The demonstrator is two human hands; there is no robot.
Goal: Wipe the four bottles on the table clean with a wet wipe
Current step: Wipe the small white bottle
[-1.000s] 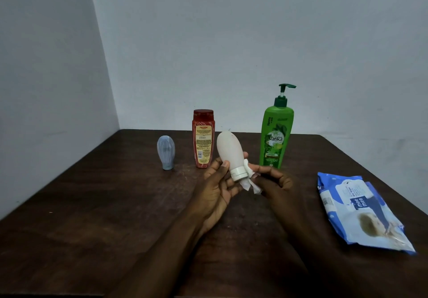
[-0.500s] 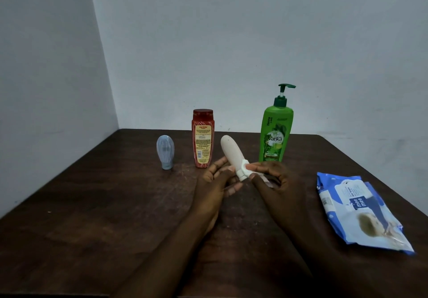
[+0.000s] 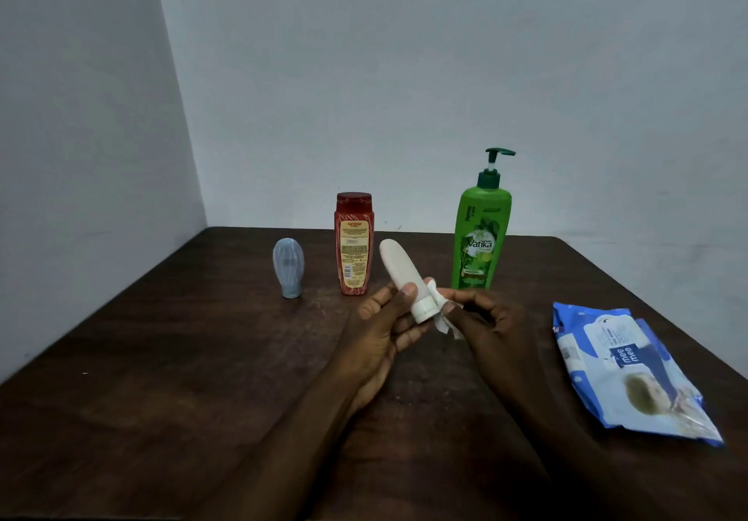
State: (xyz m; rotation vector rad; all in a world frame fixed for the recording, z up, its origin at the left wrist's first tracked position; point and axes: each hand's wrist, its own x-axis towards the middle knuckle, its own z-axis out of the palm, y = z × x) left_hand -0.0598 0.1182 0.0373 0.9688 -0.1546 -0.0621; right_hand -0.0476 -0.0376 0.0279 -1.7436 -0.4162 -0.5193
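Note:
My left hand point(image 3: 380, 330) grips a cream white bottle point(image 3: 398, 265) near its white cap, cap end down and body tilted up to the left. My right hand point(image 3: 485, 324) pinches a white wet wipe point(image 3: 443, 316) against the cap end of that bottle. On the dark wooden table point(image 3: 162, 379) stand a small grey-blue bottle point(image 3: 288, 267) at the left, a red bottle point(image 3: 353, 243) beside it, and a tall green pump bottle point(image 3: 481, 233) behind my right hand.
A blue pack of wet wipes point(image 3: 623, 371) lies flat on the table at the right, close to the table's right edge. White walls meet in a corner behind the table's far left.
The white bottle tilted further left and stayed in my left hand. My right hand worked the wipe around the cap end, shifting from below the cap to its right side.

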